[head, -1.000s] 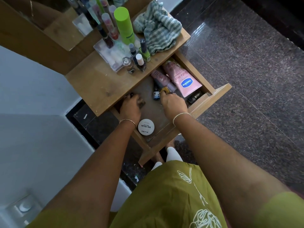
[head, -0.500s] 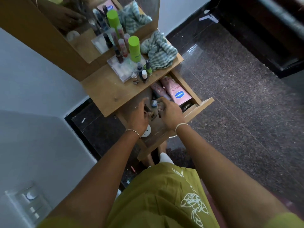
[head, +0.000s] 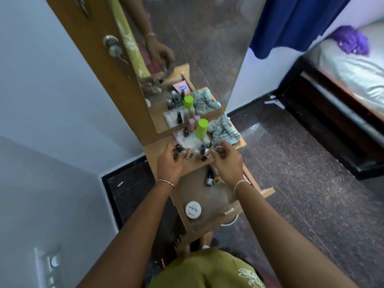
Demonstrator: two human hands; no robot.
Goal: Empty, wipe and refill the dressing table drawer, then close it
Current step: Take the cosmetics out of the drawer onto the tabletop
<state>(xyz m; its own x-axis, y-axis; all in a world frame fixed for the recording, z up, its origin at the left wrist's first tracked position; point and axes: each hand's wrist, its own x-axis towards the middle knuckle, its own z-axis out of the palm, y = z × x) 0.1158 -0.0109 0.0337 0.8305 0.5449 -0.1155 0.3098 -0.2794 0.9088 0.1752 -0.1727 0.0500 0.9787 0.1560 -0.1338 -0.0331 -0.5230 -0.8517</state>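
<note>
Both hands hover above the table (head: 195, 166) edge. The left hand (head: 169, 165) has its fingers curled around small bottles (head: 180, 151). The right hand (head: 227, 164) has its fingers pinching a dark bottle (head: 204, 157). The open drawer (head: 268, 191) lies below.

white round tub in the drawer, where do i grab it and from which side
Grip the white round tub by its rim, thumb and fingers on opposite sides, coming straight down from above. It lies flat, lid up, close to a corner of the drawer, so the two near walls would likely block a sideways reach.
</note>
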